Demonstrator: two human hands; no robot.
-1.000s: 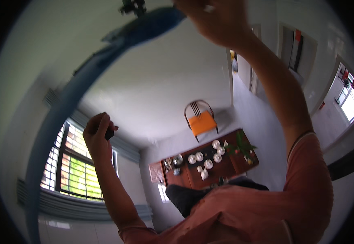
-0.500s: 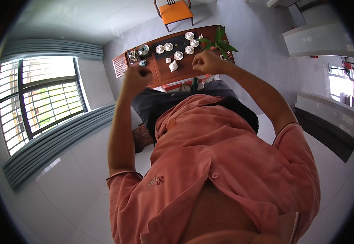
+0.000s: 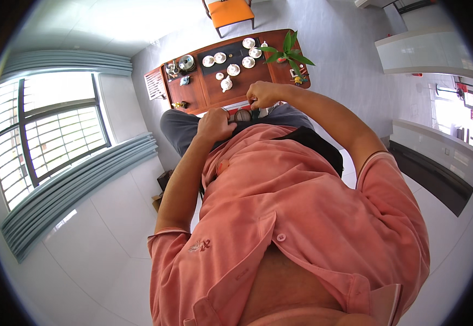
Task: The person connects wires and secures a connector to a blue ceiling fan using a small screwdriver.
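Observation:
My left hand [image 3: 213, 126] is over my lap at the near edge of the wooden tea table [image 3: 215, 96], its fingers curled in. My right hand [image 3: 265, 94] is bent into a pinch above the same edge, further right. Whatever either hand may hold is hidden or too small to name. Between and below them shows a round, dark-rimmed thing [image 3: 242, 115], partly covered. Beyond the hands stands a white teapot [image 3: 226, 83], with a small white lidded pot [image 3: 219, 76] behind it. Several white cups on saucers [image 3: 233, 69] are set around a black mat [image 3: 235, 56].
A round metal vessel [image 3: 186, 62] and a small blue item [image 3: 185, 80] are at the table's left, with a small dark-and-yellow ornament [image 3: 181, 104] nearer me. A leafy plant [image 3: 288, 53] stands at the right end. An orange-seated chair [image 3: 231, 13] is behind the table.
My left hand has come down toward my lap and to the right, uncovering the small ornament. My right hand has shifted slightly left and nearer me. The hands are closer together.

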